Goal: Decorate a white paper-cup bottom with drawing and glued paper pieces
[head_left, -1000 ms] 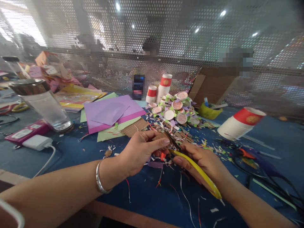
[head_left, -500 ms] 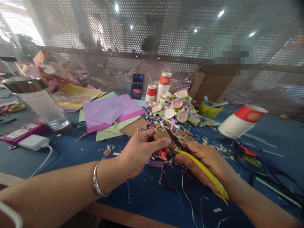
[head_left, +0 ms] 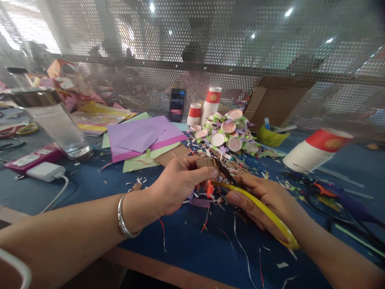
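Note:
A small piece of brown corrugated cardboard (head_left: 207, 162) is pinched between the thumb and fingers of my left hand (head_left: 177, 184), which wears a silver bangle (head_left: 122, 216). My right hand (head_left: 267, 196) is closed around a pair of scissors with yellow handles (head_left: 263, 204). Their dark blades are beside the cardboard's right edge; whether they touch it I cannot tell. Below both hands lie paper and cardboard scraps. A larger corrugated cardboard sheet (head_left: 171, 154) lies just beyond my left hand.
Purple paper sheets (head_left: 141, 136) lie at centre left. Behind my hands is a heap of paper discs (head_left: 217, 139), with red-and-white paper cups (head_left: 212, 102) beyond it. More stacked cups (head_left: 319, 150) lean at right near a cabled blue tool (head_left: 345, 204). A water glass (head_left: 64, 128) stands left.
The view has shifted slightly, so most things appear further right. The scissor blade now shows more clearly beside the cardboard. Both hands keep their holds.

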A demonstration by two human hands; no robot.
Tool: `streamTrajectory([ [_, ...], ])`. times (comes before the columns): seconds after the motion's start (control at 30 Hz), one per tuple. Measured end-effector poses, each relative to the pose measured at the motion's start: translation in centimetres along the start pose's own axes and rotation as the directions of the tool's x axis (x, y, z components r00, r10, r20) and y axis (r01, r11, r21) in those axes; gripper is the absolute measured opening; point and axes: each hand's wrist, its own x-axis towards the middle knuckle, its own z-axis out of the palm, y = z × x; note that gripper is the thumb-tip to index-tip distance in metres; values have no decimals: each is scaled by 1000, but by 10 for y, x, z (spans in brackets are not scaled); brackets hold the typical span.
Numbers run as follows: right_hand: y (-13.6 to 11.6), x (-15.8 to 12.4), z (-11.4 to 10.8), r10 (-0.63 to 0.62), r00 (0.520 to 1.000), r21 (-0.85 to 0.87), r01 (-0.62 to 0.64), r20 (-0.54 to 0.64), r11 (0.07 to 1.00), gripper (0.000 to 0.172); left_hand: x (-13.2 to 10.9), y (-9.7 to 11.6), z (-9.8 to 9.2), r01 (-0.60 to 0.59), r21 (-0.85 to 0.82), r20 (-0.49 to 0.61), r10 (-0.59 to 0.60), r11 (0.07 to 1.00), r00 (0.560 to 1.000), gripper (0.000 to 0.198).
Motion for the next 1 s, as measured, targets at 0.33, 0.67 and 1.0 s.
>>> streamTrajectory([
  [0.33, -1, 0, -3, -45, 996, 25, 44, 78, 999, 37, 0, -2, 0, -80, 133, 54, 74, 988, 996, 28],
  [0.67, -2, 1, 2, -136, 988, -100, 129, -70, 987, 46, -2, -2, 5, -98, 37, 5, 98, 994, 995, 35],
  [1.0, -3, -1, 1, -55, 998, -19, 54, -23, 998, 40, -1, -6, 3, -69, 17, 24, 69, 997, 997, 34],
])
